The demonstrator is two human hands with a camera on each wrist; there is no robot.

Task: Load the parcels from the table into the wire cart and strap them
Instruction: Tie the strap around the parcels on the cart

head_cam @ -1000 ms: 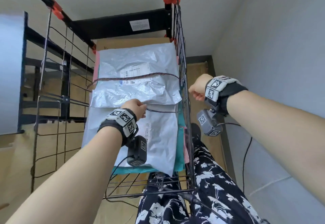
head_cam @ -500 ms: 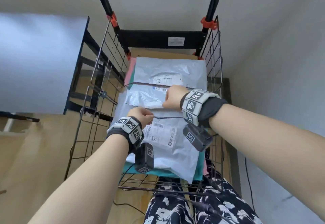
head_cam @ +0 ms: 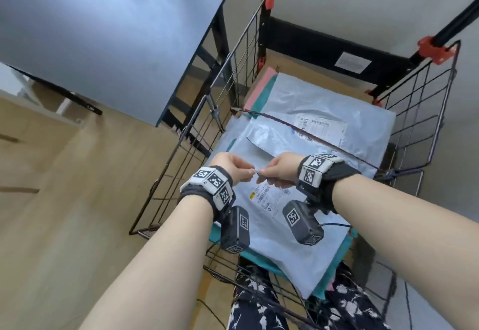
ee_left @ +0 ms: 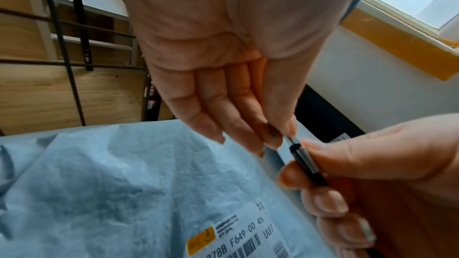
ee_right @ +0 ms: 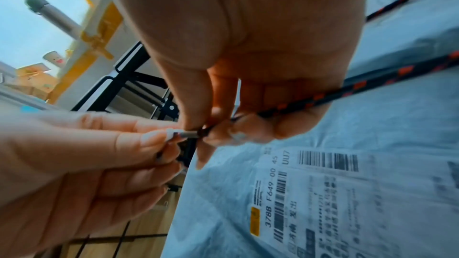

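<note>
The black wire cart (head_cam: 197,132) holds a stack of parcels. A grey mailer (head_cam: 324,106) lies at the far end, and a labelled grey mailer (head_cam: 274,228) lies nearer, over teal and pink ones. A black-and-orange elastic cord (head_cam: 311,138) runs slantwise across the stack to the cart's right side. My left hand (head_cam: 249,172) and right hand (head_cam: 262,173) meet above the near mailer. The left hand (ee_left: 285,134) pinches the cord's metal tip (ee_left: 294,140). The right hand (ee_right: 206,132) grips the cord (ee_right: 347,87) just behind the tip.
A dark table (head_cam: 103,31) stands left of the cart, over a wooden floor (head_cam: 64,200). A pale wall runs behind and to the right. My legs in flowered trousers (head_cam: 259,311) are against the cart's near edge. Wrist camera cables hang below both hands.
My right hand came from outside the cart's right side to the middle and met the left hand. Both now hold the cord's end. My view has swung round to the left.
</note>
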